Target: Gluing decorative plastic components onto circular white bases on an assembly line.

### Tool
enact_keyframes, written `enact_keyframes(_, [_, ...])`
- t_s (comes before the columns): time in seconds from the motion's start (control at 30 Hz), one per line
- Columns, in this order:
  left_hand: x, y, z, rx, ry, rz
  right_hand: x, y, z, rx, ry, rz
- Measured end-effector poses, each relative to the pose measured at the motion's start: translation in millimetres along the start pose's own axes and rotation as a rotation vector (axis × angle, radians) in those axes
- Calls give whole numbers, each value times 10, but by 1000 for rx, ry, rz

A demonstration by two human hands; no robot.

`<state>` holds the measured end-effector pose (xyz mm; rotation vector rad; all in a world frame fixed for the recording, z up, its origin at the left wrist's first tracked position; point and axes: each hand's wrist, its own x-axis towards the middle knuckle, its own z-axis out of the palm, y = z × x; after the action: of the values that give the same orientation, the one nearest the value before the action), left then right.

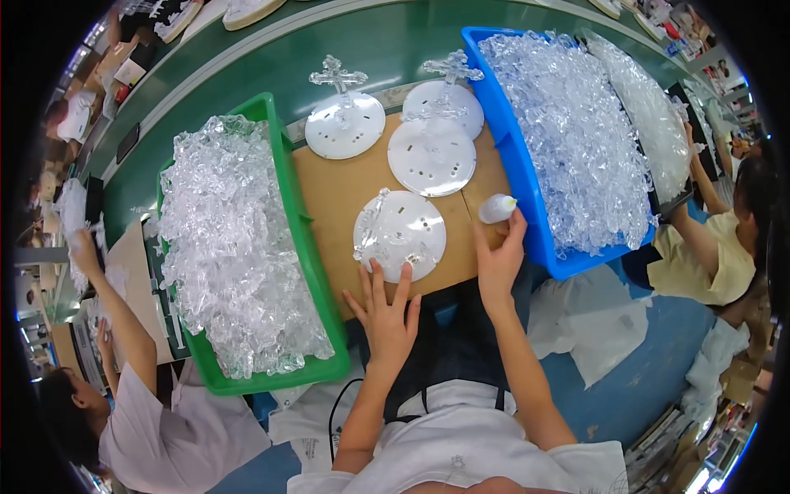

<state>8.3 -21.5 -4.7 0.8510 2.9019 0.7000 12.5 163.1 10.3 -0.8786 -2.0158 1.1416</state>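
Note:
My left hand (387, 317) has its fingers spread, the fingertips resting at the near edge of a white round disc (411, 226) with small holes. A clear plastic piece (370, 226) lies along that disc's left side. To the right, my right hand (501, 257) has thumb and index finger at a small white squeeze bottle (495, 209) with a yellowish tip; the other fingers are curled and partly hidden. Farther off, a disc (344, 132) bears an upright clear cross-shaped piece (336, 76). Another disc (429, 165) overlaps a rear disc (465, 107) with a similar cross-shaped piece (453, 67).
Cardboard (321, 202) covers the work surface. At left stands a green bin (300, 247) heaped with clear plastic pieces, at right a blue bin (514, 156) of similar pieces. A clear bag (650, 107) of parts lies beyond it. Co-workers sit on both sides.

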Motion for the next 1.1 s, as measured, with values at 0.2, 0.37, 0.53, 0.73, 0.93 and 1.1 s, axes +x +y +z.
enact_keyframes(0.2, [3, 150, 52, -68, 66, -72, -253, 105, -323, 162, -188, -47])
enact_keyframes(0.37, [34, 223, 60, -45, 78, -94, -635, -83, -681, 45, -450, 43])
enact_keyframes(0.53, [29, 232, 75, -39, 69, -101, -664, 5, -527, 4, -451, -71])
enact_keyframes(0.73, [29, 229, 60, -51, 86, -97, -693, 54, -452, 65, -419, -95])
enact_keyframes(0.93, [23, 202, 46, -59, 81, -95, -702, 37, -448, 54, -423, -115])
enact_keyframes(1.1, [15, 185, 37, -51, 58, -103, -708, 34, -462, 34, -435, -124])
